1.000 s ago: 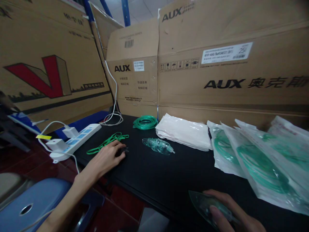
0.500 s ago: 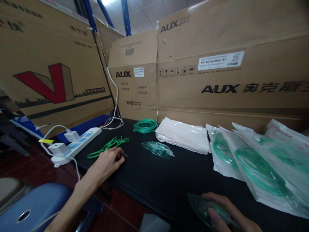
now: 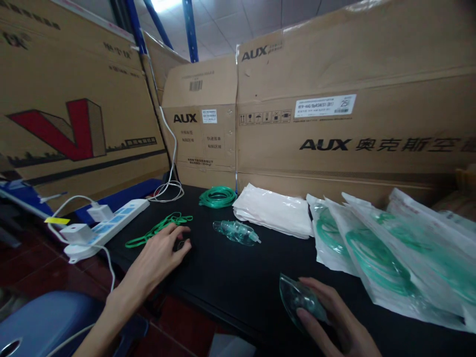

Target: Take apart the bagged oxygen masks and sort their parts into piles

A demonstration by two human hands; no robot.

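Observation:
On the right, my right hand (image 3: 334, 317) grips a clear green-tinted plastic face mask (image 3: 299, 297) between thumb and fingers, just above the black table (image 3: 223, 282). At the left, my left hand (image 3: 163, 250) rests on the table with its thumb and curled fingers apart. Something small and thin (image 3: 181, 244) shows in the gap between them, too small to name. Beside that hand lies a bundle of green elastic straps (image 3: 159, 229). Farther in, a group of clear green plastic pieces (image 3: 237, 232), which look like mask connectors, lies on the table.
A coil of green tubing (image 3: 218, 197) and a stack of white pouches (image 3: 273, 210) lie at the back. Several clear packs of green tubing (image 3: 379, 258) spread along the right. A white power strip (image 3: 107, 230) is at left. Cardboard (image 3: 327, 163) walls the back; a blue stool (image 3: 55, 322) stands below.
My right hand has lifted the mask slightly and brought it farther into view. My left hand's thumb and fingers have parted. The view has shifted a little.

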